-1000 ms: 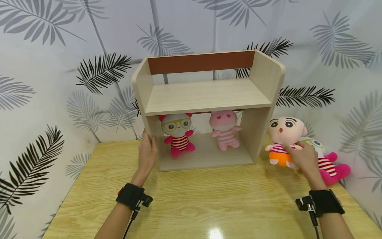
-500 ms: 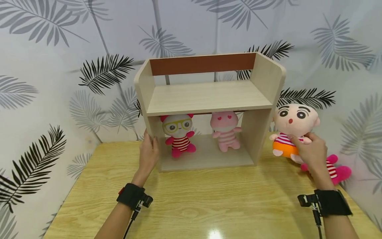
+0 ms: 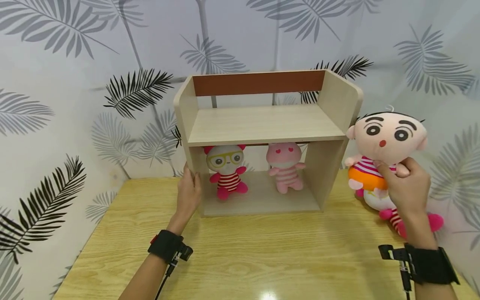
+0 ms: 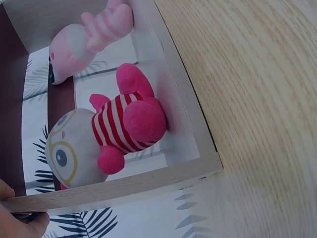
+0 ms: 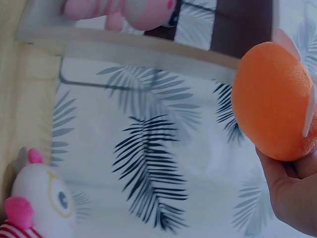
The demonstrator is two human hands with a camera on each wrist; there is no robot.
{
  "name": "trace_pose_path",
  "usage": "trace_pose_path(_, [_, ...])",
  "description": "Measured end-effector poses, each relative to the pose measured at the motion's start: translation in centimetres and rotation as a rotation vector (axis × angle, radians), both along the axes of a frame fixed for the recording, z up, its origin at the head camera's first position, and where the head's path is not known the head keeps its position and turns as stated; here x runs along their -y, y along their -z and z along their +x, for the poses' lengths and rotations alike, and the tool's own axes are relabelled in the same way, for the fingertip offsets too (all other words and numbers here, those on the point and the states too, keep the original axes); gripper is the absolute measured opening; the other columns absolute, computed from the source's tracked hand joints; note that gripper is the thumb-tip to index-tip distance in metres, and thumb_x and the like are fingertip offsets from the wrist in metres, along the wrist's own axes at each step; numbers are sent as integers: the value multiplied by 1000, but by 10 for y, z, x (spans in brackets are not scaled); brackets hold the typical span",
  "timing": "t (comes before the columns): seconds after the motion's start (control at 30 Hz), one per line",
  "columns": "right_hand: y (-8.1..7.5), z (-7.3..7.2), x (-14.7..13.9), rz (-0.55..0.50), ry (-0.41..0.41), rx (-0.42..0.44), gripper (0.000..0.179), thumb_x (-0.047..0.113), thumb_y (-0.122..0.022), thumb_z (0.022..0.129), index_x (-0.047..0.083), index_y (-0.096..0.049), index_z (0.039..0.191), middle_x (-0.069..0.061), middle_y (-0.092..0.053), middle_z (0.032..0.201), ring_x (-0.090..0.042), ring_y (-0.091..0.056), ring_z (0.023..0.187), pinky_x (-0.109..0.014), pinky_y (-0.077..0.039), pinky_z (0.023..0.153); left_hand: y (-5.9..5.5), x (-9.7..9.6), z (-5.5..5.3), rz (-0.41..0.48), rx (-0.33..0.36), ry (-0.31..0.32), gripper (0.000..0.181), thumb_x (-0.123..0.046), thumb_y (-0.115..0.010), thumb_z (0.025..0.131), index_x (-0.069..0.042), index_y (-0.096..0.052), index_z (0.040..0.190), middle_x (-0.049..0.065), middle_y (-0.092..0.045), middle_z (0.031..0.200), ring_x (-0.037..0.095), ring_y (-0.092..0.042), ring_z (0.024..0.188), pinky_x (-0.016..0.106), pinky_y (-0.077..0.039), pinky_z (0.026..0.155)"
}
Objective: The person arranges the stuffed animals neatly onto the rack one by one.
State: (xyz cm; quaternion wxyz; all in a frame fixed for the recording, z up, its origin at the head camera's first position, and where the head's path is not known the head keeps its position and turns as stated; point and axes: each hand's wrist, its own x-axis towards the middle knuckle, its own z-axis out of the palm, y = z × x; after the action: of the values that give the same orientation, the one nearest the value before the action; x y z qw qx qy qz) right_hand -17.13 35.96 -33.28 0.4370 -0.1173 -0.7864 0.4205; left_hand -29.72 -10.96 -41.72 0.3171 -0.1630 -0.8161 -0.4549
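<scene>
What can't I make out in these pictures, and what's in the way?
Head view: much of the face of the lying panda, behind the boy doll; part of its body, behind the right forearm.
Head view: the top of the pink doll, behind the shelf board.
Left wrist view: most of the left hand, cut off at the lower-left corner.

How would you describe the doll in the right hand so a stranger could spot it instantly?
Find the wooden shelf on the table. To its right, the right hand holds up a doll. Unlike the yellow-spectacled toy below it, this doll has thick black eyebrows and orange shorts.
</scene>
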Motion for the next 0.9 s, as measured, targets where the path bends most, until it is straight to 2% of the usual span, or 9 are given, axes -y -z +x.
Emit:
trace_pose_path(0.17, [-17,1,18,36,-54,-107,35,17,-79,86,-2,-70,114,21,-54,76,-1,-49,70,-13,-40,66,-2,2,0,4,-2,-2,50,3,-51,100,7,-36,147,36,-57,125,47,-56,116,59,-48,91])
trace_pose_path(0.33, [-32,-2,42,59,-143,-145,34,11,-78,86,-1,-69,116,21,-58,83,-3,-52,75,-11,-42,69,-2,3,0,4,-8,-14,50,3,-51,99,7,-37,147,36,-57,124,48,-57,115,59,-48,90])
trace_pose_path(0.43, [-38,-7,55,67,-197,-151,37,9,-78,86,-2,-68,120,24,-62,94,-1,-57,81,-10,-45,76,-1,5,-1,-4,-12,-24,49,3,-51,99,7,-37,146,37,-57,124,48,-57,115,59,-48,90])
trace_pose_path(0.53, [-43,-12,65,78,-227,-145,39,11,-79,86,-1,-68,122,22,-64,97,-1,-59,84,-10,-46,77,-1,5,-2,-9,-17,-27,48,3,-51,99,7,-38,145,37,-58,122,49,-57,114,59,-48,89])
trace_pose_path(0.7, [-49,-18,81,69,-254,-129,42,16,-81,85,1,-68,122,15,-67,99,-1,-60,85,-11,-47,77,0,4,-3,-22,-45,-44,45,4,-53,99,9,-41,142,37,-61,114,49,-61,105,58,-51,81])
trace_pose_path(0.9, [-56,-26,97,38,-304,-117,43,17,-80,86,3,-68,125,7,-69,104,-3,-62,87,-12,-48,78,1,2,-2,-25,-41,-41,45,3,-53,99,10,-40,142,37,-61,113,49,-61,106,58,-51,82])
